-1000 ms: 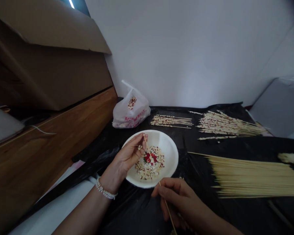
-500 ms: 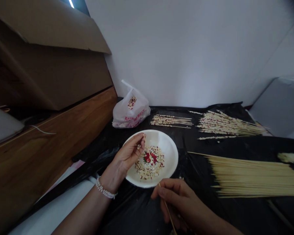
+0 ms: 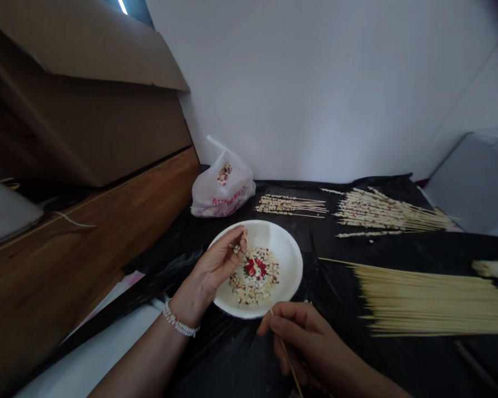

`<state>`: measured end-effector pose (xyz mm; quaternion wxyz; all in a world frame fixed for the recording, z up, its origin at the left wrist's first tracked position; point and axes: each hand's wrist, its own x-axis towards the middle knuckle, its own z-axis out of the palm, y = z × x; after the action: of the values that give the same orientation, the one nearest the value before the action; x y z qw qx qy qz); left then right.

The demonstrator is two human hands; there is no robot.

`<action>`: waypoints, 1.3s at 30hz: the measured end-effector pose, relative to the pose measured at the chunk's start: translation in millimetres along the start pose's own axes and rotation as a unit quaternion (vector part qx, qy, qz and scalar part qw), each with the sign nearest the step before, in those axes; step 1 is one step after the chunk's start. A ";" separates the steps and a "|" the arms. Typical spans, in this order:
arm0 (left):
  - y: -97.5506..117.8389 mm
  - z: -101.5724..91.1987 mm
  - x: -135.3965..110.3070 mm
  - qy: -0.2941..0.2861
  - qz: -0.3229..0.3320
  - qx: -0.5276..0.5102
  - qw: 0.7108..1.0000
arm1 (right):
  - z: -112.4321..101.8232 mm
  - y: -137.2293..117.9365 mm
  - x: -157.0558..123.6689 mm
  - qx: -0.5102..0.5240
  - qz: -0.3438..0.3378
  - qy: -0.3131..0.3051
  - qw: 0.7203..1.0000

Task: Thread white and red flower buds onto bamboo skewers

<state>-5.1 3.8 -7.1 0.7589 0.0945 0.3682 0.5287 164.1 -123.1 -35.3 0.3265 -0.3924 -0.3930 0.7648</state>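
Over the left side of a white bowl (image 3: 288, 276), my left hand (image 3: 216, 262) is closed, its thumb and fingers pinched at a thin pale tip. A few cream-and-dark-red kernels (image 3: 234, 248), like corn, sit in its curled fingers. Below the bowl's near rim, my right hand (image 3: 302, 337) grips a thin bamboo skewer (image 3: 290, 365) between thumb and index finger. The skewer slants up toward my left fingertips; its stretch over the bowl is hard to make out. More loose kernels (image 3: 249, 293) lie in the bowl around a red-and-green printed design.
Behind the bowl stand a white plastic bag (image 3: 224, 193) and a small group of kernel-threaded skewers (image 3: 278, 204). A larger threaded pile (image 3: 373, 210) lies farther right. Bare skewers (image 3: 435, 301) are spread at right on black plastic sheeting (image 3: 327, 293). A cardboard box (image 3: 108, 121) is at left.
Both hands keep nearly the same pose and grip. The whole view has shifted very slightly; nothing else has visibly moved.
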 end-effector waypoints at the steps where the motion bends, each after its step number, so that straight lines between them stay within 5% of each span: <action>1: 0.1 0.5 -0.7 0.002 0.002 0.004 1.000 | 0.1 0.1 0.0 0.003 0.001 -0.003 1.000; 11: 0.2 4.3 -4.1 0.010 0.011 0.029 0.999 | -2.2 2.5 0.7 -0.020 -0.030 0.010 0.999; 30: 4.1 -0.3 -4.0 -0.096 -0.037 0.075 0.992 | -0.6 2.1 2.5 -0.081 -0.042 0.027 0.996; 39: 0.0 0.3 -6.4 -0.089 -0.029 0.083 0.992 | -2.3 4.5 2.0 -0.098 -0.069 0.051 0.991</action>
<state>-6.0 -1.8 -4.0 0.7933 0.1927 0.3446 0.4634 164.2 -122.9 -40.7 0.3577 -0.4331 -0.4753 0.6772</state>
